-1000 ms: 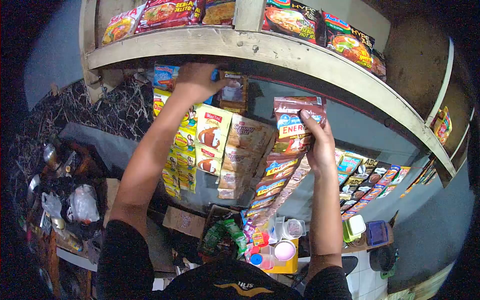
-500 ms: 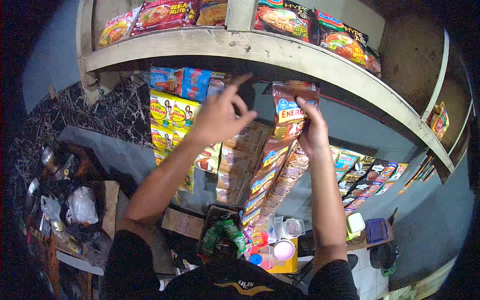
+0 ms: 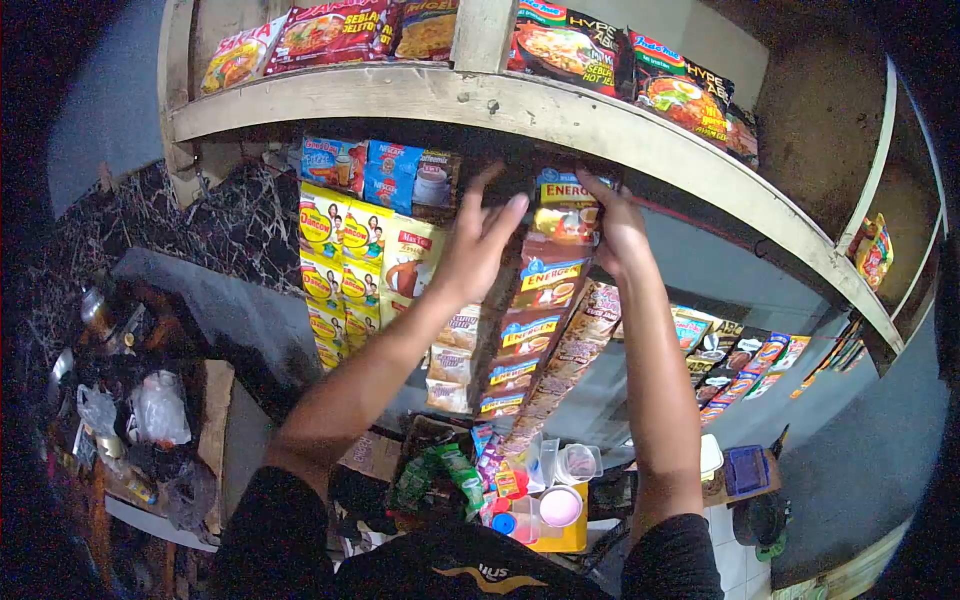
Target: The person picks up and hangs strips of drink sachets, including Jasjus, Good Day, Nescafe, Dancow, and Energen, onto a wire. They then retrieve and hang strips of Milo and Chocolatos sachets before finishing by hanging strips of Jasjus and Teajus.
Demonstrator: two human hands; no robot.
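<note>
A long brown strip of joined Energen sachets point(image 3: 540, 295) hangs under the shelf, its blue and yellow labels facing me. My right hand point(image 3: 622, 228) grips the strip's top right edge, with the thumb on the front. Just left of the strip's top, my left hand point(image 3: 480, 245) has its thumb and index finger apart and holds nothing that I can see. The strip's upper end is close beneath the shelf's underside, in shadow. Behind it to the right hangs a patterned sachet strip point(image 3: 582, 345). Creamy Latte sachets point(image 3: 452, 365) hang below my left hand, partly covered by that forearm.
A wooden shelf point(image 3: 400, 82) with noodle packs point(image 3: 570, 45) crosses overhead. Yellow Dancow sachets point(image 3: 322, 222) and blue Nescafe sachets point(image 3: 390, 170) hang at left. More sachet strips point(image 3: 735, 365) hang at right. Plastic tubs point(image 3: 560, 507) and a box of green packets point(image 3: 455, 470) stand below.
My right hand has moved up and slightly left, lifting the Energen strip closer to the shelf. My left hand has shifted right, nearer the strip's top.
</note>
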